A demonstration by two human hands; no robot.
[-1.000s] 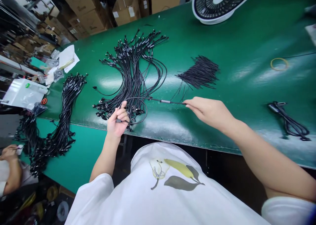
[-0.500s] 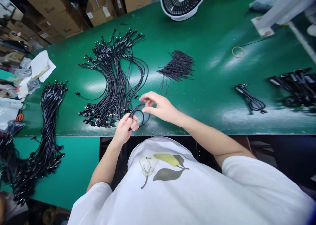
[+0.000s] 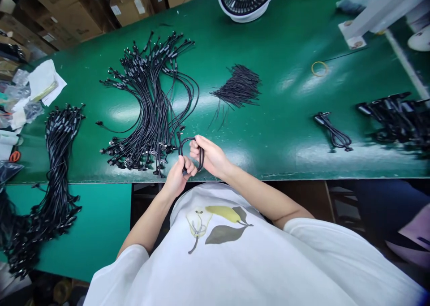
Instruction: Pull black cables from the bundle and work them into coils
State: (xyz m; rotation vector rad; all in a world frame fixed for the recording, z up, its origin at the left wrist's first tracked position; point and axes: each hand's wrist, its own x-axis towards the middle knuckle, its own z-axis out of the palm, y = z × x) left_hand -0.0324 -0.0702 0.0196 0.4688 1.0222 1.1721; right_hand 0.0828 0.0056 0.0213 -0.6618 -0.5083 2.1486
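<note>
Both hands meet at the near edge of the green table (image 3: 289,131). My left hand (image 3: 177,177) is closed on the lower part of a short black cable (image 3: 187,141) wound into a small loop. My right hand (image 3: 208,156) is closed around the right side of the same loop. Just left of the hands lies a big fan of loose black cables (image 3: 151,104) with metal plugs. Beyond the hands sits a small pile of thin black ties (image 3: 238,87).
A white fan (image 3: 247,1) stands at the far edge. One coiled cable (image 3: 332,133) and a heap of coiled cables (image 3: 396,118) lie to the right, near a yellow rubber band (image 3: 319,68). Another cable bundle (image 3: 57,162) hangs over the left edge. Cardboard boxes (image 3: 83,10) stand behind.
My right hand, stretched far right holding the cable end a second ago, has come back to my left hand. The straight cable is now wound into a small loop.
</note>
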